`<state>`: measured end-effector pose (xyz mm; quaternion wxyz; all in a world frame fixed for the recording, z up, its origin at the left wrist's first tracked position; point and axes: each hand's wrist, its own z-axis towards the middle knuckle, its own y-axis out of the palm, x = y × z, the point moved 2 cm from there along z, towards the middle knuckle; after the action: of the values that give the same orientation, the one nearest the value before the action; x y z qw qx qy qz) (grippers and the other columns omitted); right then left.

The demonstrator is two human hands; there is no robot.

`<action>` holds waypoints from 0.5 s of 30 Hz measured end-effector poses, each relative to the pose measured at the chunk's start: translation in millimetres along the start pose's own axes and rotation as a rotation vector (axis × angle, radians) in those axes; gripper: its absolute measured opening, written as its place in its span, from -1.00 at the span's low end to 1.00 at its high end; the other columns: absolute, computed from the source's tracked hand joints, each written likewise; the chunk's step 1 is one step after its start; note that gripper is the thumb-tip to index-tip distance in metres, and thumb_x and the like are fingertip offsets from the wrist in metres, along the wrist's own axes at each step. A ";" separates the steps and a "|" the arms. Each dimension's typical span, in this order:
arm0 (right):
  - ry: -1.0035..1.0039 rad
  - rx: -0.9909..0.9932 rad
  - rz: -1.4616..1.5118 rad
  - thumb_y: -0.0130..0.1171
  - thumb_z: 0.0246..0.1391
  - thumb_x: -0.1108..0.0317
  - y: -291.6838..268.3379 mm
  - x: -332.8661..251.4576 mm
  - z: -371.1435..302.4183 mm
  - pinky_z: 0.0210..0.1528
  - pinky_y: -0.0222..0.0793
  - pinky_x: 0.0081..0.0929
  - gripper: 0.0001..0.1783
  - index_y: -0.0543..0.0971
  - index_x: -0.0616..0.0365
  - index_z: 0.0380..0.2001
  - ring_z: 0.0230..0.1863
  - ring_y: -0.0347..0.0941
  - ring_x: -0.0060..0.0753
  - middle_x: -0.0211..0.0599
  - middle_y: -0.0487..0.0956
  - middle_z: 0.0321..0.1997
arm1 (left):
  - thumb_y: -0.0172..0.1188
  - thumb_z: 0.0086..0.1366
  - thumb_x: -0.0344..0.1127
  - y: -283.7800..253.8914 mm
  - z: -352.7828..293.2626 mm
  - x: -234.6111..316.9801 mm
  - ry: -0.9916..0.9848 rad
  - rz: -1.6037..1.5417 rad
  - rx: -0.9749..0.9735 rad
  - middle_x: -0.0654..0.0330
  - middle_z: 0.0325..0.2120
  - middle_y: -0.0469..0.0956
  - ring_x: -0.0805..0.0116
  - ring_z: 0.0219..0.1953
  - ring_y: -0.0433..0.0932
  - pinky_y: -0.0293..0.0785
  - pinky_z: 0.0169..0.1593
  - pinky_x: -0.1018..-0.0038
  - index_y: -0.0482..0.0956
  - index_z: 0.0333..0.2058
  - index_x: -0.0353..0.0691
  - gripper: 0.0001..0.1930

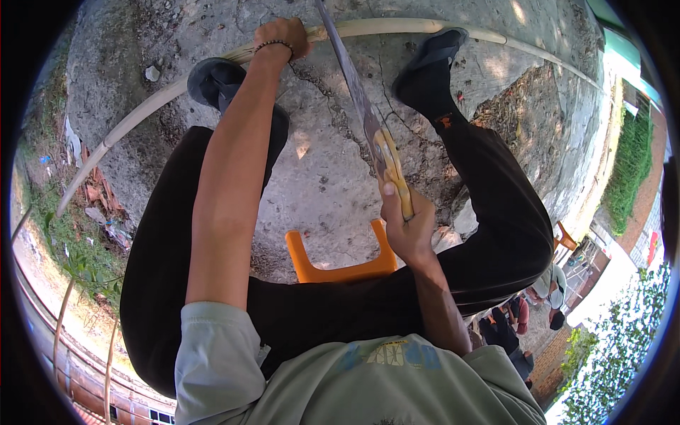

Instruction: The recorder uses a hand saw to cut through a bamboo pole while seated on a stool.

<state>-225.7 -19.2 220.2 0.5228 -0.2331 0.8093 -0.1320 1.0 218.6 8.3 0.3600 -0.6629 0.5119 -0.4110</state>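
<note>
Cracked concrete (pixel 333 163) underfoot; orange stool (pixel 340 265) sits between black shoes (pixel 428 67).

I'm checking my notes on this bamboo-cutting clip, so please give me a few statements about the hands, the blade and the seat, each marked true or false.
1. The left hand grips the long pale bamboo pole. True.
2. The right hand holds a hammer. False: it holds a long knife by its wooden handle.
3. The knife's blade meets the pole right beside the left hand. True.
4. The person sits on a blue stool. False: the stool between the legs is orange.
5. Both feet are bare. False: dark shoes cover them, one resting against the pole.
</note>
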 end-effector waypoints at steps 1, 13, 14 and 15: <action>0.019 0.011 -0.001 0.10 0.32 0.31 6.6 -6.6 21.3 -0.62 0.10 -0.57 -0.64 0.47 0.27 -0.56 -0.61 0.16 -0.81 -0.55 0.33 -0.72 | 0.25 0.18 0.16 6.8 -3.2 2.9 0.017 -0.001 -0.015 -0.07 -0.10 0.64 -0.12 -0.06 0.63 0.54 0.00 0.01 0.67 -0.09 -0.11 -0.49; -0.051 0.013 -0.022 0.10 0.31 0.30 34.7 -4.6 52.1 -0.64 0.06 -0.54 -0.65 0.50 0.28 -0.55 -0.66 0.14 -0.77 -0.52 0.28 -0.75 | 0.28 0.16 0.13 7.4 -8.0 8.5 0.001 0.013 0.132 -0.04 -0.12 0.64 -0.03 -0.06 0.64 0.57 -0.05 0.10 0.68 -0.13 -0.09 -0.54; -0.053 0.016 -0.021 0.11 0.31 0.32 36.8 -4.5 74.3 -0.64 0.06 -0.55 -0.67 0.52 0.29 -0.53 -0.65 0.15 -0.78 -0.53 0.29 -0.74 | 0.28 0.16 0.11 10.5 -6.5 14.4 0.004 0.016 0.149 -0.05 -0.12 0.64 -0.03 -0.06 0.64 0.58 -0.06 0.11 0.68 -0.14 -0.09 -0.56; -0.058 0.015 -0.020 0.11 0.31 0.32 36.7 0.8 76.1 -0.64 0.06 -0.55 -0.67 0.52 0.29 -0.53 -0.65 0.15 -0.78 -0.53 0.29 -0.74 | 0.28 0.16 0.09 8.7 -3.3 10.0 -0.013 0.029 0.174 -0.05 -0.13 0.64 -0.03 -0.07 0.65 0.58 -0.06 0.11 0.69 -0.16 -0.09 -0.58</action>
<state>-165.6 14.1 170.9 0.5464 -0.2409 0.7905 -0.1363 -3.9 206.8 3.6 0.4256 -0.6242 0.4813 -0.4445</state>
